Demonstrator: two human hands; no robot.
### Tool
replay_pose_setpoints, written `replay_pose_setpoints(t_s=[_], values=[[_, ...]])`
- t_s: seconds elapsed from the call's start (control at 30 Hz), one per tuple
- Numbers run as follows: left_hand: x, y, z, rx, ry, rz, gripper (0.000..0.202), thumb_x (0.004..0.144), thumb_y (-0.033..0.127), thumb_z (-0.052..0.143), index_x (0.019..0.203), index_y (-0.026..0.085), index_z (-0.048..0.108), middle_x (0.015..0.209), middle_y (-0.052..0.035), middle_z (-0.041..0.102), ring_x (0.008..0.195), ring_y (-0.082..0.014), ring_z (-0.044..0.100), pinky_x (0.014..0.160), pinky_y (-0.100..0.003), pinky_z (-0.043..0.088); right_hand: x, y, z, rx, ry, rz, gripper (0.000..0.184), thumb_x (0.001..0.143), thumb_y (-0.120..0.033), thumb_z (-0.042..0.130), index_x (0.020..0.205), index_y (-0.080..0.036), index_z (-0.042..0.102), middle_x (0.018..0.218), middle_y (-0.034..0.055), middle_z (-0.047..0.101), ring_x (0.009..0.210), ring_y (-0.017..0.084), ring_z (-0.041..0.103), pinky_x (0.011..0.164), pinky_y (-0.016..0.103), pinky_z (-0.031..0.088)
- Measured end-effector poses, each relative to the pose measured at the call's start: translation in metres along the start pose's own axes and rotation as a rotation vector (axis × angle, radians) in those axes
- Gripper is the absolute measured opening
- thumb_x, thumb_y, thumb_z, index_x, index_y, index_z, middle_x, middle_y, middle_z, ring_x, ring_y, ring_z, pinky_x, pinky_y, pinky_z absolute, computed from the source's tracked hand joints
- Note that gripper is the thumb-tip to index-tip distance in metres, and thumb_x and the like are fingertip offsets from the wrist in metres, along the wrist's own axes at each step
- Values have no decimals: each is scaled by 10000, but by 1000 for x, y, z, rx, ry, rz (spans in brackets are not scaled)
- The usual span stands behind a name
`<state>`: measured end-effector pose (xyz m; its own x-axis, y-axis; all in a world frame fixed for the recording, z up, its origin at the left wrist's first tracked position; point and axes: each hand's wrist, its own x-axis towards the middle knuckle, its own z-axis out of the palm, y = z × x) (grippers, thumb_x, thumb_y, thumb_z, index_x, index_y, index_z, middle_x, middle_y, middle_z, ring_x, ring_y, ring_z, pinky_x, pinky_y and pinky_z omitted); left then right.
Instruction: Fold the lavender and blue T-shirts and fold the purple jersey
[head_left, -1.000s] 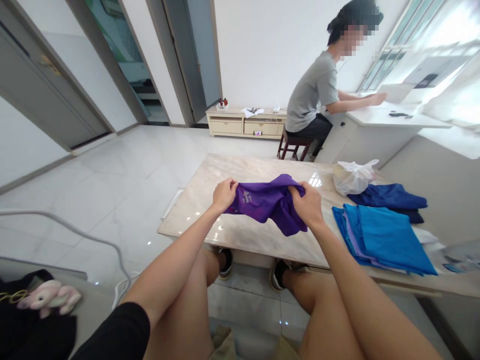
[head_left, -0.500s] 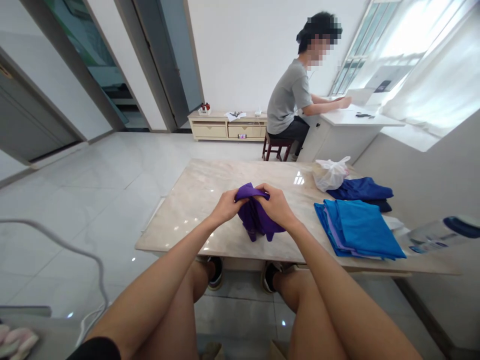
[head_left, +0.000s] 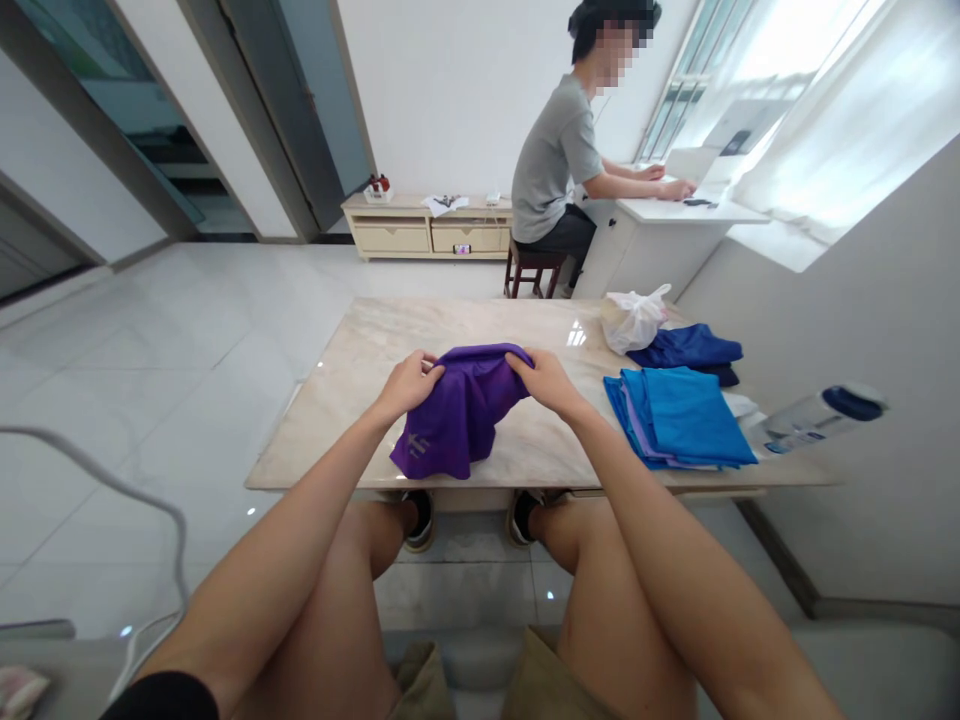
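A purple cloth [head_left: 456,420] is stretched between my two hands above the near part of the marble-look table [head_left: 330,430]. It may be a garment, but its kind does not show. My left hand [head_left: 407,384] pinches its upper left corner. The upper right edge is gripped between the thumb and fingers of my right hand [head_left: 551,382]. The cloth hangs down in folds, and its lower left part bears a small pale print. Right of my hands lies a folded stack of bright blue cloth [head_left: 686,415] with a lilac layer in it.
Behind the stack are a dark blue cloth [head_left: 686,347] and a white plastic bag [head_left: 634,318]. A clear bottle [head_left: 817,420] with a dark lid stands at the right. Another person [head_left: 559,160] sits at a white desk [head_left: 690,210]. A grey cable [head_left: 142,490] curves at the left.
My hands have moved apart, my left hand to the left, and the bunched purple cloth is now spread wider, showing its print. The other person's hands have lowered toward the desk.
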<state>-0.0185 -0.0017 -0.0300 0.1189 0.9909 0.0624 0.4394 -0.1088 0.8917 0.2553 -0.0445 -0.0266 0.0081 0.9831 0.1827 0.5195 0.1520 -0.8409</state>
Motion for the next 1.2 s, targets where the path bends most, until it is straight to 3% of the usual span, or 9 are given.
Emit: replay_pose_setpoints(t_s=[0.1, 0.23, 0.37, 0.53, 0.7, 0.8, 0.93, 1.07, 1.2], values=[[1, -8, -1, 164, -52, 43, 299, 783, 408, 888, 948, 205, 744, 948, -78, 797, 850, -232, 717, 834, -344, 563, 5, 7, 9, 28, 64, 78, 418, 966, -570, 572, 717, -235, 578, 710, 9, 638, 708, 189, 563, 652, 299, 423], [-8, 1, 15, 15, -244, 136, 438, 780, 559, 890, 1002, 204, 762, 948, -80, 803, 881, -239, 738, 798, -335, 573, 11, 9, 19, 52, 99, 102, 437, 952, -610, 586, 715, -242, 569, 709, 12, 645, 711, 193, 575, 657, 300, 439], [-16, 14, 36, -38, -336, 136, 554, 713, 589, 937, 1085, 210, 775, 1028, -86, 819, 872, -251, 752, 764, -339, 584, 10, -7, 28, 119, 79, 21, 467, 935, -669, 587, 761, -236, 593, 763, 21, 664, 736, 184, 577, 663, 294, 452], [-10, 13, 43, -98, -240, 192, 334, 808, 522, 847, 870, 202, 774, 825, -58, 785, 805, -242, 723, 745, -334, 571, -1, -32, 35, 319, -116, -1, 519, 917, -730, 614, 950, -216, 677, 799, 12, 668, 728, 172, 591, 636, 282, 486], [-6, 9, 37, -199, -217, 27, 338, 825, 507, 846, 861, 186, 747, 686, -32, 730, 653, -190, 690, 653, -301, 554, -3, -33, 32, 211, -156, -50, 397, 898, -586, 658, 846, -195, 705, 770, 14, 669, 744, 172, 599, 640, 273, 485], [-8, 11, 34, -250, -233, 5, 342, 793, 490, 880, 787, 189, 717, 670, -32, 715, 636, -175, 677, 630, -287, 541, 0, -28, 32, 227, -138, -12, 339, 877, -523, 684, 883, -188, 739, 805, 34, 715, 742, 187, 639, 633, 287, 534], [-9, 15, 33, -283, -215, 7, 406, 773, 562, 883, 768, 188, 724, 694, -36, 722, 650, -167, 669, 590, -263, 505, -1, -30, 31, 300, -95, 43, 391, 879, -572, 741, 927, -184, 764, 850, 55, 754, 727, 197, 673, 627, 311, 586], [-7, 18, 31, -302, -186, 20, 453, 789, 633, 852, 814, 189, 760, 726, -41, 732, 683, -168, 679, 608, -259, 508, -9, -32, 24, 275, -160, -23, 477, 873, -616, 797, 1086, -189, 792, 953, 58, 788, 800, 207, 699, 691, 316, 593], [-5, 17, 29, -331, -159, 5, 507, 805, 693, 818, 808, 192, 749, 738, -49, 738, 678, -163, 672, 612, -259, 505, -13, -24, 22, 156, -220, -94, 427, 802, -491, 875, 1097, -194, 793, 1007, 50, 808, 882, 226, 710, 800, 333, 578]])
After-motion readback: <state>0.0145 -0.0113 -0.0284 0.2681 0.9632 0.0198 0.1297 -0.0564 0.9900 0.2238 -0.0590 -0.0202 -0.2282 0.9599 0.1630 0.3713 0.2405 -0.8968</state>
